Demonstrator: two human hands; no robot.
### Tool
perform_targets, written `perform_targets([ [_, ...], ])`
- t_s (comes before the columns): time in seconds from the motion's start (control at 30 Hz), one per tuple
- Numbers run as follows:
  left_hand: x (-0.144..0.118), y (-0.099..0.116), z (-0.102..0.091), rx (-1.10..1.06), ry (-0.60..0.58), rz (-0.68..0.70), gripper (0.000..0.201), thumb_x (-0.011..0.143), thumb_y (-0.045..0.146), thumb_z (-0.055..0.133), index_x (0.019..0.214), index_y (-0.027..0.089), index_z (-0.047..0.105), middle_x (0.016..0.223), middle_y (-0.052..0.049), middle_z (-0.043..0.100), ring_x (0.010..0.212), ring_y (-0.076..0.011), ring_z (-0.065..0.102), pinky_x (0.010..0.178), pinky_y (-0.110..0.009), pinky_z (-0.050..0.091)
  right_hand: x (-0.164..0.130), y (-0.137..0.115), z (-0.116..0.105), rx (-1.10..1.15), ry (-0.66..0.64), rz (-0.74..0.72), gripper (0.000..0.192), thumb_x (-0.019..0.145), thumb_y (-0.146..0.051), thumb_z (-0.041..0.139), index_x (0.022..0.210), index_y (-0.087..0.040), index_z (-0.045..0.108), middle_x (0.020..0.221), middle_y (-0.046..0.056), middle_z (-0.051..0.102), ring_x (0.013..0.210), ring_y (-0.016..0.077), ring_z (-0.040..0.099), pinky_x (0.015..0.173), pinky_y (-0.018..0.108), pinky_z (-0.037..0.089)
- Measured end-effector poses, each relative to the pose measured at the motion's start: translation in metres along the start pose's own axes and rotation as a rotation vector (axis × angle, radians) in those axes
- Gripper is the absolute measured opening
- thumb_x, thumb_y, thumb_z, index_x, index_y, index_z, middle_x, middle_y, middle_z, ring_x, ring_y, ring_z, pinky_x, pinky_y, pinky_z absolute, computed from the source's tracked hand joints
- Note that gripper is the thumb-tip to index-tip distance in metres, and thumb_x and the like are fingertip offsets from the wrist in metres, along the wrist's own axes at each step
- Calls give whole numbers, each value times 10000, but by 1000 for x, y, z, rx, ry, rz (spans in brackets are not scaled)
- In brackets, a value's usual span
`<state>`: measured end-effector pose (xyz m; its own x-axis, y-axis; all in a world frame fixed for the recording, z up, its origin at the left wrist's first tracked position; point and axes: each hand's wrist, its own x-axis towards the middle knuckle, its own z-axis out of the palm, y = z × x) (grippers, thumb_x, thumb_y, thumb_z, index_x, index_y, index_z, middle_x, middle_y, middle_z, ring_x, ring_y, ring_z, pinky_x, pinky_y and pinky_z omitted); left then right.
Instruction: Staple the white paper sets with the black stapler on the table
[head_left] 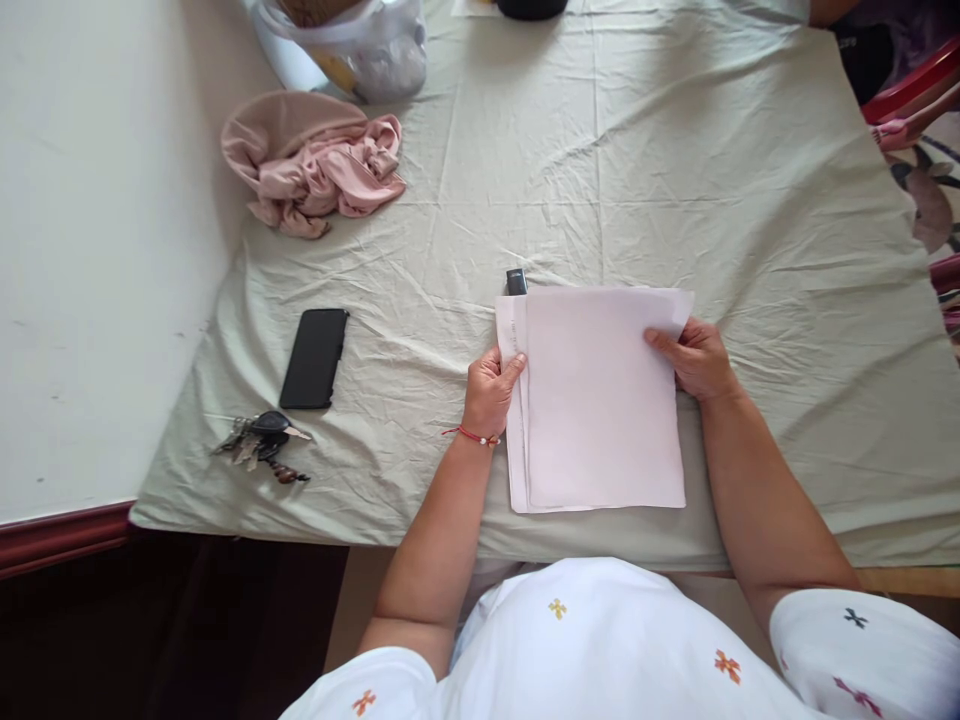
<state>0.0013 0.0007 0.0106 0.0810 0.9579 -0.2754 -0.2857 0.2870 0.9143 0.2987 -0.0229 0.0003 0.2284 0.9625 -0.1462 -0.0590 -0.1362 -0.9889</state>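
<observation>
Sheets of white paper (604, 400) are stacked before you, over the pale green tablecloth (412, 320); whether their underside rests on the cloth or is lifted off it, you cannot tell from this view. The top one is blank, and those beneath stick out along the left side, where faint marks run down the margin. Your left hand (491, 392) pinches that left edge, thumb on top. Your right hand (697, 358) grips the upper right edge, its thumb also pressed on the top sheet, so your hands are apart with the stack between them.

Right by the stack's upper left corner, a small black object (516, 282) pokes out, too little of it showing to name. Left of the stack lie a smartphone (315, 358) with a dark screen and, nearer you, a key bunch (268, 424). Well beyond the stack, to the left, you have a crumpled pink cloth (315, 165) and, farther off, a clear plastic bag (386, 55).
</observation>
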Motion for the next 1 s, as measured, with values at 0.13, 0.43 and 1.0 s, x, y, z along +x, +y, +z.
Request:
perform_targets([
  [0.13,2,-2,0,6,30,11,489,622,423,926,1012,168,776,1011,-76,838,918,-228,773,846,-335,609,0,-5,4,7,37,-50,492,701,-411,929,1127,-244,750,1009,22,805,805,199,748,722,341,641],
  [0.43,4,-4,-1,-51,41,4,508,582,390,973,1007,185,784,980,-41,843,866,-202,770,838,-328,618,1,-2,2,74,32,-6,313,675,-408,955,890,-239,804,889,15,806,704,197,737,687,373,652],
  [1.0,9,-11,-5,-59,44,99,461,716,345,872,1107,211,669,986,-41,827,1053,-247,785,959,-361,611,3,-2,4,83,27,-29,308,653,-436,963,777,-229,770,762,-8,764,577,158,675,545,326,611],
])
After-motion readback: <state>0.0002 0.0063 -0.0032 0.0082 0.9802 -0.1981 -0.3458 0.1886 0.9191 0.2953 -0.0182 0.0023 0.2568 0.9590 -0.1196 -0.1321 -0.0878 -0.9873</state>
